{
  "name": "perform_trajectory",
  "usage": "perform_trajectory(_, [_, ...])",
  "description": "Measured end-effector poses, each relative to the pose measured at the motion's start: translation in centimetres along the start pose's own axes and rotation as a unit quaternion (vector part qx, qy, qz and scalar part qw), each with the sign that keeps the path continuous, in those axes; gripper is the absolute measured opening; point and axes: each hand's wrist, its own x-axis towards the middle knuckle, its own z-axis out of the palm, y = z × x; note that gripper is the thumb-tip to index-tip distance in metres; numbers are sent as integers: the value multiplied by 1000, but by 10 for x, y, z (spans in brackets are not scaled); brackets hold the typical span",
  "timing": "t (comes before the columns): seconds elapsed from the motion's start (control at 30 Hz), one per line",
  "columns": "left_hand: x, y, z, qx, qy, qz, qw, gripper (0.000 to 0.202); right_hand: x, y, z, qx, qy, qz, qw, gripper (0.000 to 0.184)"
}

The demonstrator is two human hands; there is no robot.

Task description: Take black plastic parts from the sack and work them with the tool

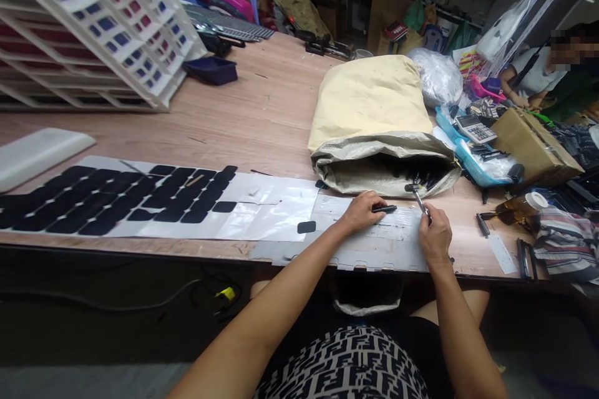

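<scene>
My left hand (361, 212) rests on a thin grey plate (374, 249) at the table's front edge, fingers pinched on a small black stick-like part (384, 208). My right hand (434, 235) is closed round a thin metal tool (418, 196) whose tip points up toward the mouth of a tan sack (374, 118) lying on its side, with dark parts showing inside. To the left lies a white sheet (262, 212) covered with rows of black pads (116, 199); one loose black pad (306, 227) sits near the plate.
A white rack of small bins (93, 25) leans at the back left beside a dark blue tray (211, 70). A calculator (475, 129), cardboard box (533, 143) and blue basket (468, 159) crowd the right. Another person (538, 75) sits far right.
</scene>
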Motion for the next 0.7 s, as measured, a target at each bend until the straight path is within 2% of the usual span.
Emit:
perform_trajectory(0.1, [-1,1,0,7,0,6,1000,20,10,12,12,-102,8,19,995,39])
perform_trajectory(0.2, [0,-1,1,13,-2,11,1000,19,8,14,21,-169,14,7,986,40])
perform_trajectory(0.3, [1,-1,-1,13,-12,3,1000,17,3,12,25,-200,26,-4,979,39])
perform_trajectory(0.4, [-6,10,-7,8,-39,14,999,17,0,10,24,-205,27,-12,978,37])
perform_trajectory(0.5, [-31,32,-11,-15,-92,71,993,15,0,10,24,-209,29,-16,977,36])
perform_trajectory(0.6, [-70,52,-7,-29,-159,133,978,16,-1,10,23,-213,27,-15,977,36])
perform_trajectory(0.7, [-104,63,2,33,-189,177,965,19,-1,9,23,-216,22,-16,976,36])
